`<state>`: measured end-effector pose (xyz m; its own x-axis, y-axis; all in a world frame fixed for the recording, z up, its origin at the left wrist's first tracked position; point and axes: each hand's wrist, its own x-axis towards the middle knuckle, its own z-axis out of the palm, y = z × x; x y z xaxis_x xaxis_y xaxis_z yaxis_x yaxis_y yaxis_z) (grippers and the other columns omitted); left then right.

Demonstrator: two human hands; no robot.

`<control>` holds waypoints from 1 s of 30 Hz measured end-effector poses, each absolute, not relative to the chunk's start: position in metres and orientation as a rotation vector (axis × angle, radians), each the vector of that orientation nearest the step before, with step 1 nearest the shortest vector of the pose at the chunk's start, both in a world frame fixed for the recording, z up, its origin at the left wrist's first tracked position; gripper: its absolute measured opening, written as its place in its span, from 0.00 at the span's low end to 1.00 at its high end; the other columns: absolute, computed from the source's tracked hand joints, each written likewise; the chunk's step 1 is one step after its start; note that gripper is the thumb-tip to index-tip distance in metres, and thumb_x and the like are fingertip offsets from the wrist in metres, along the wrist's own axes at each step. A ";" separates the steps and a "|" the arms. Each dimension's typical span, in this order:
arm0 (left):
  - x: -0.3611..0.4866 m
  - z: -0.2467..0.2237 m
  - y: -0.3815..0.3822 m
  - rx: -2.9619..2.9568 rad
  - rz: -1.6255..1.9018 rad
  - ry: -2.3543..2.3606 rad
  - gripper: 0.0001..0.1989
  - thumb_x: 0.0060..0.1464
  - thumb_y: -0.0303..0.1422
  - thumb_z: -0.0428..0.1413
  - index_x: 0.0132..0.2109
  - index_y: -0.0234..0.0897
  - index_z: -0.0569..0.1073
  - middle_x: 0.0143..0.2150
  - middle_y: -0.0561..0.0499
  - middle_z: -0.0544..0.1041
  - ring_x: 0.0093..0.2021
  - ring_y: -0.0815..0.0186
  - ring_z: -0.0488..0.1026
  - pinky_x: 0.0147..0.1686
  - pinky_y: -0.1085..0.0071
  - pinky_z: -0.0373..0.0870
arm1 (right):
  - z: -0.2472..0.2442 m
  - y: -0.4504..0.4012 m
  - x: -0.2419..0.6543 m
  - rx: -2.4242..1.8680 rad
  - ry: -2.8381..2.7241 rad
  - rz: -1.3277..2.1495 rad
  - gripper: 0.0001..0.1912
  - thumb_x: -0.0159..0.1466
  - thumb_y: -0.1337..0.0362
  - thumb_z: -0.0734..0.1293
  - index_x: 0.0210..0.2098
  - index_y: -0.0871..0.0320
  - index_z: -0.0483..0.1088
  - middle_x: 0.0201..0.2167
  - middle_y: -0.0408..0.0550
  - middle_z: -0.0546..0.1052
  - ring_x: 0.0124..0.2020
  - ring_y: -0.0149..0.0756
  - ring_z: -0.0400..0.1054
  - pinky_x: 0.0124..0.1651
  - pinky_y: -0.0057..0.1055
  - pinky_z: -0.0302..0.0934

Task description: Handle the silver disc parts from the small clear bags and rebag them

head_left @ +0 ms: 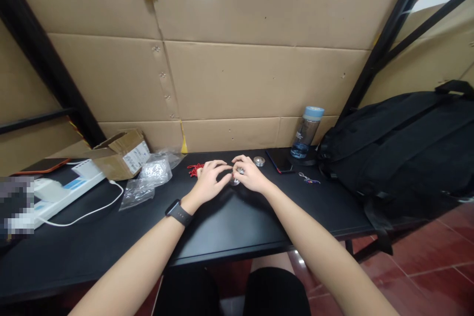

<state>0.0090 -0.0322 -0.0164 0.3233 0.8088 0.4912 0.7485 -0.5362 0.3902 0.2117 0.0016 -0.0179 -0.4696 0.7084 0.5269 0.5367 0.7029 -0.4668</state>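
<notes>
My left hand (210,180), with a dark watch (178,212) on the wrist, is bent over the table, thumb and forefinger curved close together at the tips. A speck of red shows by those fingertips; what they hold is too small to make out. My right hand (251,175) curls its fingers round a small shiny round container (240,171), partly hidden by them. Just beneath, another clear round piece (235,181) touches or nearly touches both hands. Red cords (194,170) lie left of my left hand. Behind my right hand sits a small round tin-like container (259,161).
To the left are clear plastic bags (155,174), an opened cardboard box (122,154) and a power strip (66,192) with a white cable. On the right stand a water bottle (306,133), a phone (280,161), a small keychain (309,179) and a black backpack (400,148). Cardboard walls the back.
</notes>
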 end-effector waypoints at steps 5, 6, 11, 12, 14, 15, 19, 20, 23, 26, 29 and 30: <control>0.010 -0.026 -0.028 2.527 0.835 1.444 0.10 0.60 0.43 0.57 0.44 0.51 0.82 0.53 0.50 0.78 0.56 0.52 0.65 0.51 0.53 0.59 | -0.018 0.006 0.215 -0.967 -2.230 0.322 0.06 0.64 0.68 0.66 0.31 0.57 0.73 0.45 0.50 0.75 0.48 0.39 0.67 0.57 0.40 0.58; 0.010 -0.027 -0.028 2.531 0.824 1.448 0.09 0.60 0.41 0.57 0.43 0.51 0.82 0.51 0.50 0.78 0.56 0.52 0.65 0.51 0.54 0.59 | -0.019 0.008 0.217 -0.999 -2.235 0.296 0.06 0.65 0.67 0.66 0.33 0.57 0.74 0.44 0.50 0.75 0.46 0.39 0.68 0.55 0.40 0.59; 0.011 -0.024 -0.033 2.622 0.753 1.380 0.11 0.60 0.37 0.57 0.48 0.53 0.80 0.50 0.49 0.79 0.55 0.53 0.65 0.50 0.56 0.57 | -0.025 0.016 0.234 -1.302 -2.253 0.028 0.17 0.64 0.69 0.66 0.52 0.56 0.74 0.52 0.55 0.76 0.50 0.46 0.68 0.53 0.43 0.61; 0.012 -0.022 -0.034 2.655 0.737 1.344 0.12 0.61 0.37 0.56 0.50 0.54 0.79 0.49 0.49 0.79 0.54 0.54 0.66 0.50 0.57 0.57 | -0.026 0.018 0.237 -1.338 -2.282 0.010 0.17 0.64 0.70 0.65 0.51 0.55 0.75 0.51 0.55 0.76 0.50 0.47 0.69 0.52 0.42 0.61; 0.014 -0.019 -0.037 2.725 0.703 1.280 0.11 0.63 0.36 0.54 0.48 0.53 0.80 0.48 0.49 0.80 0.53 0.55 0.67 0.49 0.58 0.55 | -0.025 0.020 0.240 -1.380 -2.341 0.011 0.14 0.65 0.70 0.64 0.47 0.55 0.78 0.48 0.54 0.78 0.48 0.45 0.72 0.50 0.38 0.62; 0.015 -0.018 -0.038 2.756 0.690 1.265 0.11 0.64 0.36 0.53 0.46 0.52 0.80 0.46 0.49 0.81 0.52 0.56 0.68 0.49 0.58 0.55 | -0.025 0.022 0.240 -1.405 -2.358 0.009 0.14 0.65 0.70 0.64 0.45 0.55 0.79 0.47 0.53 0.79 0.47 0.44 0.73 0.50 0.36 0.62; 0.017 -0.016 -0.038 2.846 0.686 1.326 0.12 0.66 0.33 0.52 0.39 0.45 0.81 0.40 0.48 0.82 0.49 0.57 0.69 0.48 0.57 0.52 | -0.021 0.026 0.238 -1.550 -2.358 -0.035 0.13 0.65 0.70 0.64 0.44 0.56 0.79 0.44 0.52 0.81 0.46 0.41 0.74 0.50 0.30 0.61; 0.016 -0.017 -0.037 2.861 0.698 1.357 0.12 0.66 0.33 0.52 0.38 0.44 0.80 0.39 0.49 0.82 0.49 0.57 0.69 0.48 0.56 0.51 | -0.020 0.027 0.237 -1.576 -2.355 -0.041 0.12 0.65 0.70 0.64 0.43 0.57 0.80 0.42 0.52 0.81 0.45 0.41 0.74 0.49 0.30 0.61; 0.015 -0.018 -0.035 2.875 0.783 1.476 0.12 0.67 0.34 0.52 0.37 0.42 0.78 0.39 0.49 0.82 0.49 0.57 0.69 0.47 0.55 0.51 | -0.017 0.025 0.235 -1.627 -2.340 -0.071 0.12 0.66 0.69 0.64 0.38 0.58 0.81 0.38 0.55 0.81 0.43 0.43 0.74 0.48 0.33 0.61; 0.015 -0.014 -0.037 2.837 0.953 1.636 0.11 0.68 0.35 0.50 0.40 0.41 0.77 0.47 0.47 0.80 0.52 0.57 0.68 0.47 0.55 0.51 | -0.015 0.015 0.232 -1.620 -2.334 -0.179 0.12 0.67 0.68 0.63 0.37 0.60 0.80 0.42 0.59 0.79 0.46 0.47 0.71 0.48 0.38 0.61; 0.014 -0.005 -0.041 2.739 1.147 1.777 0.10 0.68 0.34 0.50 0.42 0.41 0.76 0.52 0.45 0.77 0.55 0.57 0.67 0.47 0.55 0.52 | -0.014 0.004 0.227 -1.504 -2.371 -0.266 0.10 0.66 0.68 0.65 0.33 0.60 0.78 0.46 0.59 0.77 0.48 0.48 0.67 0.49 0.41 0.60; 0.013 -0.003 -0.042 2.712 1.186 1.800 0.10 0.68 0.35 0.50 0.42 0.41 0.76 0.52 0.45 0.77 0.56 0.57 0.67 0.48 0.55 0.52 | -0.013 0.002 0.225 -1.434 -2.374 -0.238 0.09 0.66 0.67 0.65 0.32 0.59 0.78 0.46 0.58 0.76 0.48 0.47 0.67 0.50 0.41 0.60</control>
